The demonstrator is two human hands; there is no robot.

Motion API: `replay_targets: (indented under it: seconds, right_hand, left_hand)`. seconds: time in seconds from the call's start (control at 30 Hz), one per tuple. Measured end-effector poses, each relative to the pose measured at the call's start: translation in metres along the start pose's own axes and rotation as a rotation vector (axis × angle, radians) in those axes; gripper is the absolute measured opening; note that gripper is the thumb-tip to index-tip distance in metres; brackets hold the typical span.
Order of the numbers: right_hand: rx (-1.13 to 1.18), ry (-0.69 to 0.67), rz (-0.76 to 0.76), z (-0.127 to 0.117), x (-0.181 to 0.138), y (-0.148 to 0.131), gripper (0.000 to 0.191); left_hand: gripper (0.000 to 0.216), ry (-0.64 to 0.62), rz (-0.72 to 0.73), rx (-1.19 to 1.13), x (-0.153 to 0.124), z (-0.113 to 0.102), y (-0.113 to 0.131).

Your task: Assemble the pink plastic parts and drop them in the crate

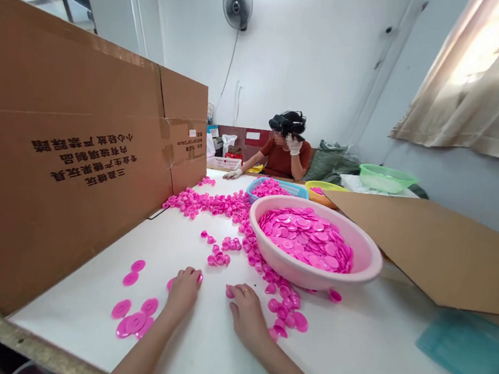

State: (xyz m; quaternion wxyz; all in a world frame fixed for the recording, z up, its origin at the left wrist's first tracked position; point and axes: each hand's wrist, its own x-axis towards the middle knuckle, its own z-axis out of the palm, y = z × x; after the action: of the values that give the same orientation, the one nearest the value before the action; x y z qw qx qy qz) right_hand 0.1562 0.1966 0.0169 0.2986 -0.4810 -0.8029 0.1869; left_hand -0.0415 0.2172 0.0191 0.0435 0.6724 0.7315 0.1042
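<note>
My left hand [183, 290] rests on the white table [194, 355], fingers curled down over a small pink piece at its fingertips. Beside it my right hand [247, 316] lies on the table with fingers bent, a pink piece at its fingertips too. Flat pink discs [134, 320] lie to the left of my left hand. A trail of small pink caps [243, 243] runs from the far left of the table down to my right hand. A large pink basin [360, 265] full of pink discs stands just beyond my right hand.
A tall cardboard wall [55, 153] lines the left side. A cardboard sheet [435, 250] leans at the right, a teal sheet [469, 350] below it. Across the table sits another person [285, 155] in gloves, near a blue basket [294, 188], a yellow bowl [326, 187] and a green bowl [386, 177].
</note>
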Motion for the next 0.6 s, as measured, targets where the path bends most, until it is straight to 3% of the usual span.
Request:
replay_targets:
  seconds: [0.17, 0.3, 0.4, 0.6]
  right_hand:
    - [0.194, 0.063, 0.072, -0.011, 0.008, 0.006, 0.03]
    - [0.347, 0.103, 0.196, -0.017, 0.018, 0.013, 0.028]
    - [0.516, 0.039, 0.321, -0.013, 0.025, 0.018, 0.03]
    - [0.677, -0.069, 0.473, 0.007, 0.035, 0.027, 0.027]
  left_hand:
    - [0.042, 0.001, -0.049, -0.255, -0.005, -0.005, 0.006]
    - [0.04, 0.089, 0.214, -0.516, -0.014, -0.01, 0.035]
    - [0.038, 0.061, 0.333, -0.583, -0.016, -0.006, 0.055]
    - [0.032, -0.033, 0.304, -0.61, -0.014, 0.01, 0.061]
